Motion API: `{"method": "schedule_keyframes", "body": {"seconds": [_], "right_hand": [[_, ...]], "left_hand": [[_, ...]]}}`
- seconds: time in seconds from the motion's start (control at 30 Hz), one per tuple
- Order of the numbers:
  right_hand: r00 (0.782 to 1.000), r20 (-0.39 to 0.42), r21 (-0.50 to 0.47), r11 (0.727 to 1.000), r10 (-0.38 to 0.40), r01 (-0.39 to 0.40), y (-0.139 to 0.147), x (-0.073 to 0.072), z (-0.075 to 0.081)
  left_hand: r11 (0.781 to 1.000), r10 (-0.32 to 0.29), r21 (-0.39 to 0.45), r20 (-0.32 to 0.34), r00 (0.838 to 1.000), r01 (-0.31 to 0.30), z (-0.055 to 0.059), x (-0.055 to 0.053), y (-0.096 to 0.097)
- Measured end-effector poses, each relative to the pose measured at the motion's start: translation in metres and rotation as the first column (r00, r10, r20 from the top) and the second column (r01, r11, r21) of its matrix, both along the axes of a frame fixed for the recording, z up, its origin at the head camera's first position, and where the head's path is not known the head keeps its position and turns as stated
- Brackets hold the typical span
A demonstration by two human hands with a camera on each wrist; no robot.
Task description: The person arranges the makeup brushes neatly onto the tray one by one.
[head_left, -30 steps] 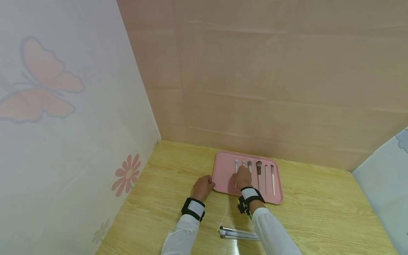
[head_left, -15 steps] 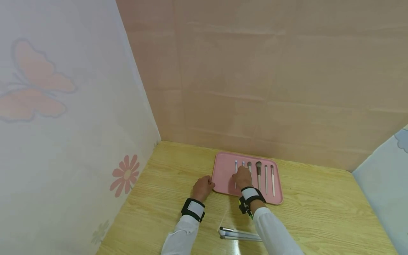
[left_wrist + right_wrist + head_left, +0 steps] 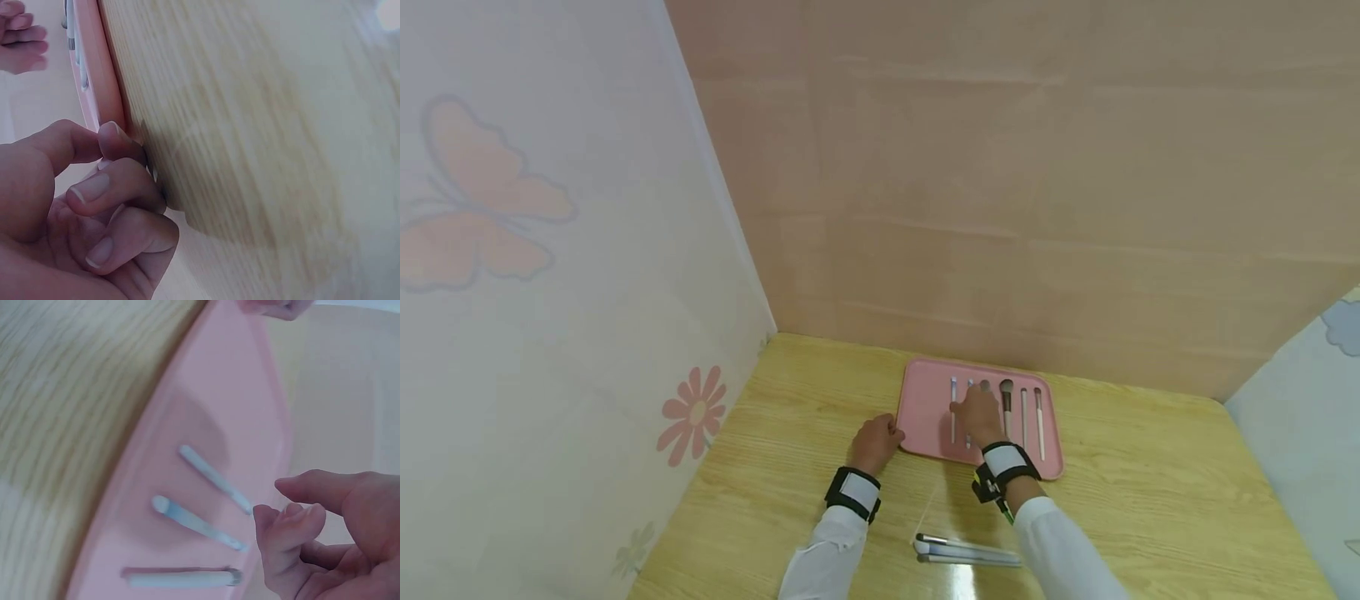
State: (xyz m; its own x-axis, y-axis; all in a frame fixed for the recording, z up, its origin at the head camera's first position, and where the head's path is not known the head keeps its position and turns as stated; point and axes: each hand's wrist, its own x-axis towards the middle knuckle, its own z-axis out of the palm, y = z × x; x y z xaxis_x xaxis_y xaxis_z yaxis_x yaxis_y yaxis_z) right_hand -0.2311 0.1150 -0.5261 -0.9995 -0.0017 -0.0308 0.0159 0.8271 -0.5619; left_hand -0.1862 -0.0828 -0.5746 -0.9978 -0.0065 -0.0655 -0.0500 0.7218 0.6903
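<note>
A pink tray (image 3: 922, 408) lies near the back of the table, with several makeup brushes laid side by side on it. My left hand (image 3: 875, 444) is at the tray's front left corner; in the left wrist view its thumb and index finger pinch the rim, the other fingers curled. Over the tray is my right hand (image 3: 980, 415), hiding parts of the middle brushes. The right wrist view shows its thumb and index finger apart with nothing between them, close to the ends of a thin white brush (image 3: 215, 479) and a blue-and-white brush (image 3: 197, 523).
Several more brushes (image 3: 966, 552) lie bunched on the wooden table (image 3: 1150, 500) in front, beside the right sleeve. A papered wall (image 3: 1000, 208) rises right behind the tray. A patterned white panel (image 3: 587, 375) borders the table's left side.
My right hand has shifted slightly to the right and toward me over the tray, away from the leftmost brushes. My left hand has stayed at the tray's corner.
</note>
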Motion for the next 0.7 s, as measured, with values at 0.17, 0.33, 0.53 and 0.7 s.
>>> {"method": "schedule_keyframes", "body": {"seconds": [0.17,0.33,0.53,0.7], "right_hand": [[0.999,-0.035,-0.071,0.997,0.030,-0.032,0.001,0.007,0.016],[0.994,-0.061,-0.087,0.992,0.089,-0.094,0.001,0.013,0.028],[0.981,-0.052,-0.056,0.981,0.185,-0.188,0.005,0.023,0.036],[0.948,-0.056,-0.033,0.948,0.315,-0.317,0.012,0.035,0.044]], "left_hand": [[1.000,0.000,0.002,0.003,1.000,0.000,0.003,0.000,-0.001],[1.000,0.007,-0.003,-0.017,1.000,-0.007,0.004,-0.001,-0.004],[1.000,0.005,0.009,-0.029,1.000,-0.004,0.004,0.000,-0.006],[1.000,-0.002,0.018,-0.067,0.998,0.003,0.006,0.003,-0.008]]}}
